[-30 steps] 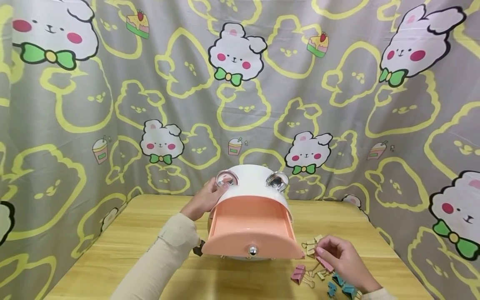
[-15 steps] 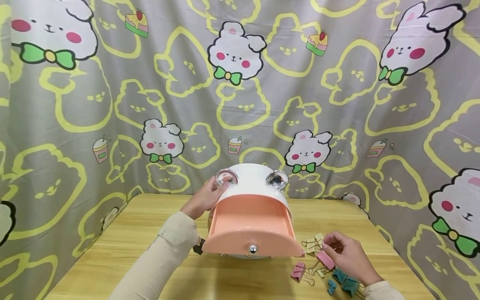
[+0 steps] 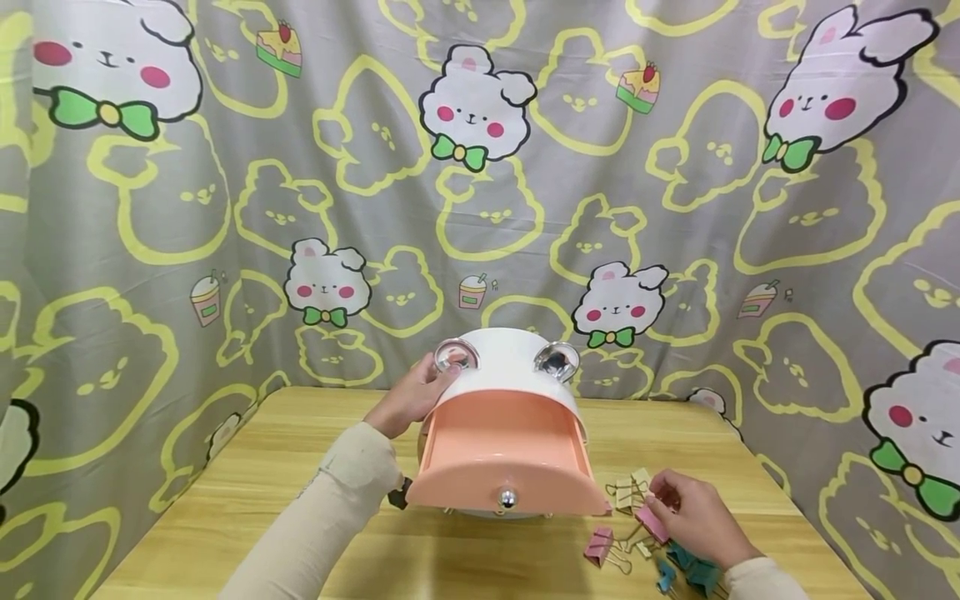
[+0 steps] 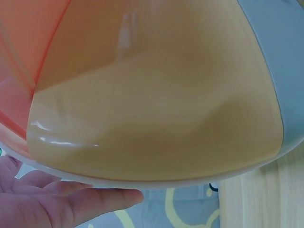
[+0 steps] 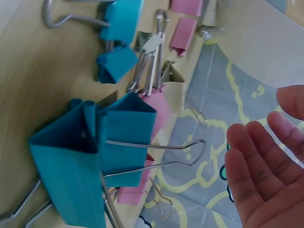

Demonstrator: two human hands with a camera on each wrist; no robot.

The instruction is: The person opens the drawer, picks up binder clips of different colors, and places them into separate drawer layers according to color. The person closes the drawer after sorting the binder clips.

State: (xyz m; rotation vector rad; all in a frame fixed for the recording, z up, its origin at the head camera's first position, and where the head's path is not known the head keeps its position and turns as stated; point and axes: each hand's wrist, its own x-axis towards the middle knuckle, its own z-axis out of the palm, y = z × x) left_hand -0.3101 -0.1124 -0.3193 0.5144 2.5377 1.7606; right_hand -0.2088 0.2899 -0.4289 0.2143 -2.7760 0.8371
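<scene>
One straight-fingered left hand (image 3: 401,402) rested against the box (image 3: 510,358); the right hand (image 3: 697,517), relaxed and empty, hung beside binder clips (image 3: 651,525) near the table's (image 3: 285,450) right edge. Pinching clips singly seemed surest.

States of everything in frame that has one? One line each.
Drawer: pulled out.
White-topped box: standing on the table.
Teal clips: bunched on the table, wire handles sticking out.
Pink clips: on the table, unstacked from the box.
Cream clips: on the table, beside the drawer.
Left hand: touching the box's side.
Right hand: by the clips, nothing seen in its fingers.
Curtain: hanging, creased.
</scene>
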